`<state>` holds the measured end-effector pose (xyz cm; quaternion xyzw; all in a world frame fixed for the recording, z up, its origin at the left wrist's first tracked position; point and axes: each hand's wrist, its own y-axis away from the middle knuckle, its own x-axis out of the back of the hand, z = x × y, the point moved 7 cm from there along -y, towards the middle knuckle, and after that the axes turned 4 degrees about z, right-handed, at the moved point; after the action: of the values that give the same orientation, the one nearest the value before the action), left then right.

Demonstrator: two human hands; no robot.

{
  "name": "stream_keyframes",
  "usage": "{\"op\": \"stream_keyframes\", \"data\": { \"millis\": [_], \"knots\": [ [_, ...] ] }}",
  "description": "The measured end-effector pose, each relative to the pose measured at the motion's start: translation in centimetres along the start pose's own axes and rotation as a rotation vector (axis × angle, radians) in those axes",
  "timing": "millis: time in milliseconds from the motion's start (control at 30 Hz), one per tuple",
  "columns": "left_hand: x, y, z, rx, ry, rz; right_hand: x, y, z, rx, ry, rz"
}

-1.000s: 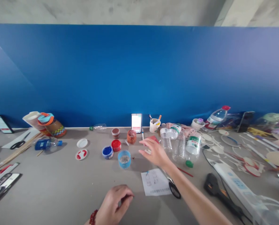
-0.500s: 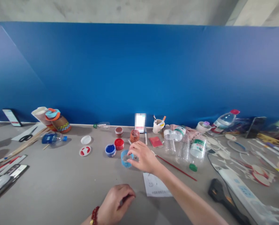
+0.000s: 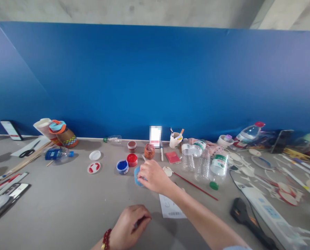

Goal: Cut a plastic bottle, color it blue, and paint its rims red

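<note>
My right hand [image 3: 153,176] reaches over a small light-blue tub [image 3: 136,176], its fingers drawn together at the tub's near right side. The fingertips cover much of the tub, and what they pinch is hidden. Nearer the front, my left hand [image 3: 131,224] rests loosely curled, thumb against the fingers, with nothing visible in it. Beside the tub stand an open jar of blue paint [image 3: 123,166] and one of red paint [image 3: 132,160]. An orange-brown stained jar [image 3: 149,151] is just behind my right hand. Partly under my right forearm lies a printed paper sheet [image 3: 172,208].
Plastic bottles [image 3: 219,164] and a red-handled brush [image 3: 195,185] are at right, with a glue gun [image 3: 240,211] and power strip [image 3: 268,208] nearer. At left lie a bottle [image 3: 56,153], scissors [image 3: 27,153] and paint lids [image 3: 94,167]. A blue partition [image 3: 155,80] closes off the back.
The fingers of my right hand, spread over the tub before, have come together, and the hand has shifted slightly left and down. My left hand has hardly moved.
</note>
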<state>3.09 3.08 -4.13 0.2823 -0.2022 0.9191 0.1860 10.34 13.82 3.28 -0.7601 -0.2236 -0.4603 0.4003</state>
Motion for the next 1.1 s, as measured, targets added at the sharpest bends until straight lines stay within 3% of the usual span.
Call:
{"op": "stream_keyframes", "data": {
  "millis": [167,300,467,633,767,967,1100],
  "knots": [
    [0.2,0.1,-0.2,0.011,-0.011,0.006,0.2,-0.2,0.4,-0.025,-0.036,0.014],
    [0.4,0.1,-0.5,0.031,0.012,0.024,1.6,0.1,1.6,-0.104,-0.109,0.065],
    [0.8,0.3,-2.5,0.205,0.094,0.070,4.1,1.9,4.0,-0.267,-0.243,0.151],
    [1.1,0.6,-5.2,0.456,0.487,0.222,5.4,4.4,6.1,-0.402,-0.381,0.215],
    [1.6,-0.5,-5.5,0.490,0.748,0.374,5.6,5.6,6.3,-0.443,-0.460,0.241],
    [0.1,-1.5,-5.6,0.615,0.975,0.279,5.5,6.6,5.7,-0.503,-0.597,0.259],
    [-0.5,-1.4,-5.5,0.611,1.087,0.247,5.4,7.0,5.5,-0.511,-0.651,0.269]
  ]
}}
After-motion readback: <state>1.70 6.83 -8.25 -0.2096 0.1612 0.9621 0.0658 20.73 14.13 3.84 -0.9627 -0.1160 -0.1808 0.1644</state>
